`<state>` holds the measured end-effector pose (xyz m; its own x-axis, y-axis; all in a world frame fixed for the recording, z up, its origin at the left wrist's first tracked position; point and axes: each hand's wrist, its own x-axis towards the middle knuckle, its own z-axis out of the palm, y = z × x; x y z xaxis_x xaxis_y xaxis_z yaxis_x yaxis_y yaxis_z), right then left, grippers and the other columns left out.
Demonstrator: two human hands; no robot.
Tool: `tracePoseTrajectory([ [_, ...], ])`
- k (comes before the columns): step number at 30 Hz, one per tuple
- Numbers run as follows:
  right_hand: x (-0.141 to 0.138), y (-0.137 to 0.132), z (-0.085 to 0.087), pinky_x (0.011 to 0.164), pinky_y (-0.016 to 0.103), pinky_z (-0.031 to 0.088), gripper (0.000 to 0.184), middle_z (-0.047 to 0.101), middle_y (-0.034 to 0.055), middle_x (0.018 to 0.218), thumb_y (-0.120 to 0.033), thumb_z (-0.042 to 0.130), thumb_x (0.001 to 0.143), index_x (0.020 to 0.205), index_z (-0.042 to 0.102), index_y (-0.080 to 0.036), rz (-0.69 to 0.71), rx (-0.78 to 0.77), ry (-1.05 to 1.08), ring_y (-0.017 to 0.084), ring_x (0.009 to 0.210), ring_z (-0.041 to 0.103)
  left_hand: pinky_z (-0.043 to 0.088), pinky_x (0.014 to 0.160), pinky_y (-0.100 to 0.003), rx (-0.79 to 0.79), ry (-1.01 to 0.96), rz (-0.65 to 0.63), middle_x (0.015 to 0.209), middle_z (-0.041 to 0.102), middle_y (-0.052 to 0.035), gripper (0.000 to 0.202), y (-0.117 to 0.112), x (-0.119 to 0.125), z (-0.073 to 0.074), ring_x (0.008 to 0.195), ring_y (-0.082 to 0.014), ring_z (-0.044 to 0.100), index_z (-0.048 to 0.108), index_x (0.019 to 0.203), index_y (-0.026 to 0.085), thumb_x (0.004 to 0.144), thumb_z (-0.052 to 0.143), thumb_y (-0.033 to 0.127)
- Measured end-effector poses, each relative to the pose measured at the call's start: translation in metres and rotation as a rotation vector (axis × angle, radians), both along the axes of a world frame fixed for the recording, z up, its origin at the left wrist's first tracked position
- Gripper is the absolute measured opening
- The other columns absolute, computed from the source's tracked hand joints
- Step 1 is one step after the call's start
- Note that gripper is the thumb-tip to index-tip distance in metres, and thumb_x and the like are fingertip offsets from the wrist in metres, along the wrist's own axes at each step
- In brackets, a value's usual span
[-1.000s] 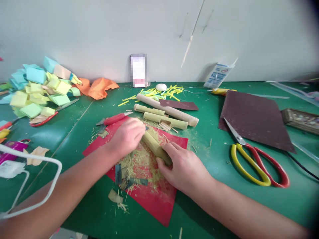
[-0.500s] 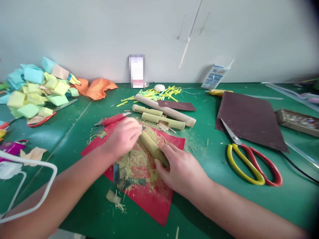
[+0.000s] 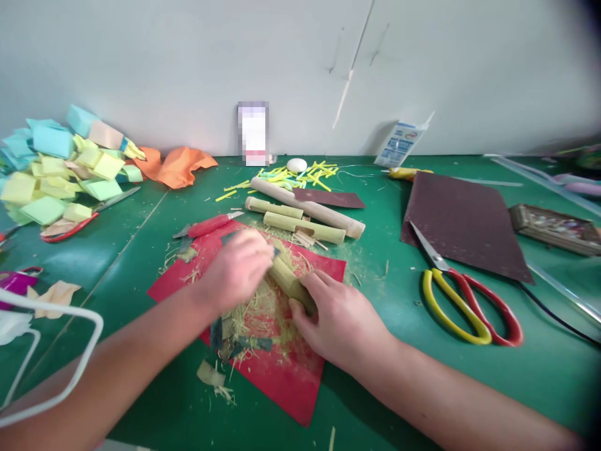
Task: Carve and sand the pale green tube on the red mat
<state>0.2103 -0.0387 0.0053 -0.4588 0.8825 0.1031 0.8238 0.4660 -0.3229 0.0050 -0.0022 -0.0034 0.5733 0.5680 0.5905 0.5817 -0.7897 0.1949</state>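
My right hand (image 3: 342, 322) is closed around the near end of a short green bamboo piece (image 3: 288, 282) and holds it slanted on a red sheet (image 3: 286, 376). My left hand (image 3: 237, 272) is closed and slightly blurred, and it presses on the bamboo's far part. A small dark tip shows at its fingers; the tool itself is hidden. Pale shavings (image 3: 253, 313) lie heaped on the sheet under both hands.
Behind the sheet lie a red-handled knife (image 3: 209, 225), two bamboo pieces (image 3: 305, 227), a wooden dowel (image 3: 323, 214) and yellow strips. Scissors (image 3: 464, 300) and dark sandpaper (image 3: 462, 225) are on the right. Coloured paper squares (image 3: 61, 169) pile up at the left; a white wire frame (image 3: 70, 369) stands near left.
My left hand has slid a little down the bamboo toward my right hand, covering more of it. My right hand keeps its grip.
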Motion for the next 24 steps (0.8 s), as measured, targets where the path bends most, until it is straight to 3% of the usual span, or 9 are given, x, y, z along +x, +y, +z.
tracePoseTrajectory([
  [3,0.0005,-0.001,0.0021,0.051,0.028,0.026,0.011,0.06,0.0029,0.075,-0.028,0.046,0.08,0.078,0.053,-0.019,-0.011,0.04,-0.06,0.015,0.06,0.054,0.048,0.093,-0.04,-0.044,0.041,-0.086,0.1,0.066,-0.009,0.018,0.0002,-0.0018,-0.0009,0.101,-0.0205,0.054,0.064,0.101,0.012,0.087,0.052,0.012],
  [7,0.0013,-0.0014,0.0025,0.052,0.029,0.025,0.017,0.061,0.0032,0.076,-0.032,0.045,0.082,0.078,0.054,-0.019,-0.023,0.087,-0.091,0.015,0.06,0.054,0.048,0.089,-0.042,0.051,-0.001,0.08,0.092,0.068,-0.0068,0.013,0.0073,-0.0089,-0.0013,0.096,-0.0208,0.054,0.066,0.092,0.014,0.087,0.054,0.012],
  [11,0.0022,-0.0017,0.0014,0.053,0.029,0.026,0.017,0.061,0.0027,0.074,-0.032,0.046,0.082,0.079,0.055,-0.019,-0.015,0.084,-0.096,0.015,0.06,0.054,0.048,0.091,-0.04,-0.002,0.027,-0.004,0.1,0.066,-0.008,0.016,0.0018,-0.0048,-0.0015,0.1,-0.0207,0.052,0.065,0.098,0.013,0.086,0.055,0.011],
  [15,0.0029,-0.0013,0.0003,0.054,0.029,0.027,0.02,0.061,0.0035,0.076,-0.034,0.045,0.083,0.078,0.056,-0.018,-0.026,0.087,-0.101,0.016,0.062,0.055,0.048,0.09,-0.041,0.039,0.003,0.058,0.095,0.067,-0.0069,0.015,-0.0015,-0.0001,-0.0021,0.098,-0.0206,0.052,0.065,0.098,0.014,0.086,0.056,0.011],
  [19,0.0038,-0.0005,0.0015,0.054,0.029,0.028,0.018,0.061,0.0032,0.074,-0.032,0.047,0.082,0.078,0.057,-0.018,-0.009,0.078,-0.096,0.015,0.062,0.055,0.049,0.089,-0.04,-0.009,0.02,0.01,0.098,0.067,-0.0074,0.016,0.0007,0.0003,-0.0016,0.099,-0.0203,0.053,0.064,0.1,0.014,0.087,0.054,0.012],
  [24,0.0045,-0.0006,0.0043,0.055,0.028,0.03,0.019,0.06,0.004,0.079,-0.033,0.047,0.084,0.081,0.058,-0.018,-0.007,0.098,-0.091,0.015,0.065,0.055,0.049,0.088,-0.042,0.042,0.001,0.064,0.093,0.067,-0.0071,0.015,0.0014,0.0004,-0.0001,0.096,-0.0208,0.053,0.065,0.097,0.014,0.087,0.054,0.011],
])
